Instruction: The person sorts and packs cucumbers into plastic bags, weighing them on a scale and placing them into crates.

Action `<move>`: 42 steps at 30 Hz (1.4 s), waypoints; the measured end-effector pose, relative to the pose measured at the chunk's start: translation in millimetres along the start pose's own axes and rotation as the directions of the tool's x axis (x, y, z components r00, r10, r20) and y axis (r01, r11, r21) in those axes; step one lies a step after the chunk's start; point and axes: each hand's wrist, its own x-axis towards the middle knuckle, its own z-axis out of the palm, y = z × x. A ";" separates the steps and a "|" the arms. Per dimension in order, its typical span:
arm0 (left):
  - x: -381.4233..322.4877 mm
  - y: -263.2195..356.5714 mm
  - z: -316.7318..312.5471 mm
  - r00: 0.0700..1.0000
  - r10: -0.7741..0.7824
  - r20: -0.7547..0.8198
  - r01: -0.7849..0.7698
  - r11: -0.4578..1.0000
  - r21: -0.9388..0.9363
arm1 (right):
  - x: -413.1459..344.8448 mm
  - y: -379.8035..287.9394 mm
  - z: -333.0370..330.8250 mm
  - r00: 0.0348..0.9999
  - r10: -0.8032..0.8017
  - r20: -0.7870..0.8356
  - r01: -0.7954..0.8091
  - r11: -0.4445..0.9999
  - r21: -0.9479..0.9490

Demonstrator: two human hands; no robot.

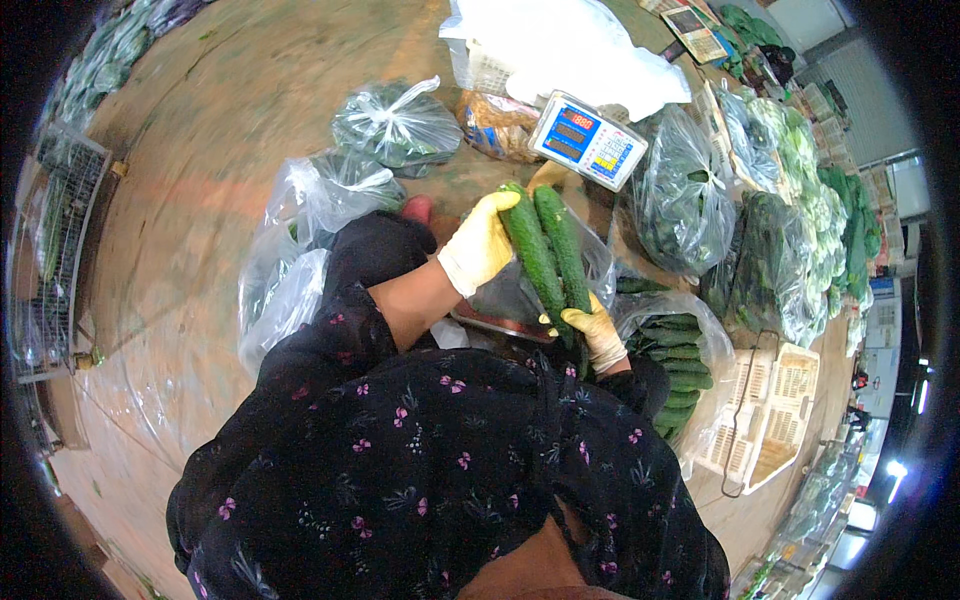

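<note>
Two long green cucumbers, the left one (532, 255) and the right one (562, 236), lie side by side between my gloved hands. My left hand (480, 238) grips the upper end of the left cucumber, thumb along its tip. Around the lower ends of both closes my right hand (596, 331), its fingers partly hidden behind them. Beneath is a scale's platform (517, 326), partly covered by a clear plastic bag (596, 244). The scale's lit display panel (589, 141) stands beyond the cucumbers. To the right, an open plastic bag holds several stacked cucumbers (679, 367).
Tied clear bags of greens (397, 124) sit ahead on the left, another large bag (682, 195) on the right. A white plastic crate (761, 420) with a wire handle stands at right. White sheeting (555, 45) covers a crate ahead. A wire rack (60, 247) is far left.
</note>
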 end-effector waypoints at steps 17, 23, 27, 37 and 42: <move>17.1 -12.5 -28.2 0.991 -0.072 0.116 0.047 0.978 0.204 | -1.7 -39.6 48.0 0.989 -0.144 -0.041 0.054 0.598 -0.800; 21.8 -17.4 -36.8 0.996 -0.075 0.057 0.062 0.979 0.196 | 38.1 -84.6 59.9 0.804 -0.588 0.083 0.422 0.468 -0.776; 19.0 -18.4 -35.1 0.997 -0.065 0.034 0.059 0.985 0.165 | 79.5 -107.1 70.8 0.742 -0.643 0.189 0.456 0.276 -0.846; 16.7 -15.4 -31.9 0.999 -0.041 0.024 0.037 0.990 0.137 | 102.4 -104.6 79.7 0.711 -0.666 0.227 0.505 0.257 -0.824; 17.6 -15.0 -38.8 0.996 -0.085 -0.014 0.086 0.979 0.183 | 101.4 -96.4 78.6 0.695 -0.703 0.151 0.525 0.353 -0.774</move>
